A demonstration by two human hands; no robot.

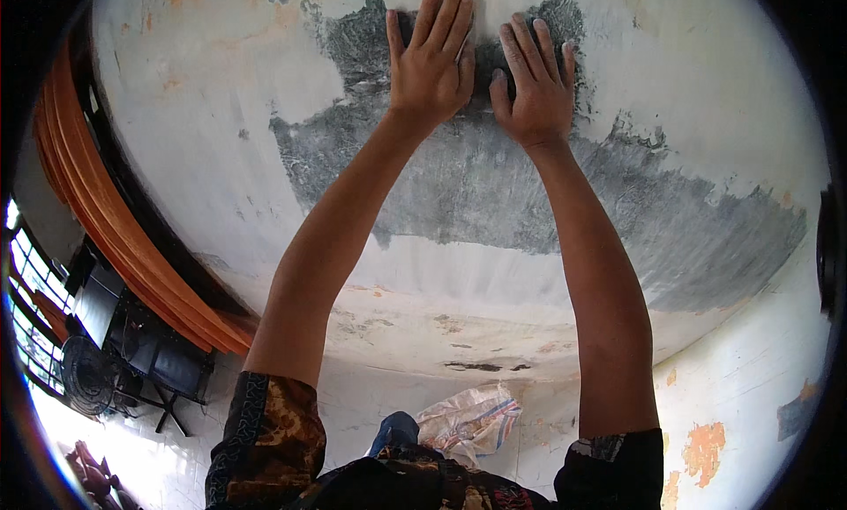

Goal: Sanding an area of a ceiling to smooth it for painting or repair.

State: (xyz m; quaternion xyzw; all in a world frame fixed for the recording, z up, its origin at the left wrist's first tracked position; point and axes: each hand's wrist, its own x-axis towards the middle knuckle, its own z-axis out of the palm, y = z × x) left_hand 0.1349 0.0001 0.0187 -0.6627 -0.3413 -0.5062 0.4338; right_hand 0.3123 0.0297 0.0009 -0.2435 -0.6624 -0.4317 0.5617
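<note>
Both of my hands are raised against a plastered wall with a large grey patch across its off-white surface. My left hand lies palm toward the wall, fingers pointing up and the thumb alongside. A dark area shows between its little and ring fingers, and a thin pale edge near the thumb; whether something flat lies beneath the palm I cannot tell. Just to the right, my right hand rests on the grey patch with its fingers spread, and no object shows in it. A dark shadowed strip lies between the two hands.
An orange curtain hangs at the left, by a dark frame. Beyond it stand a fan and a dark chair near a barred window. A woven plastic sack lies on the tiled floor. Peeling paint marks the right-hand wall.
</note>
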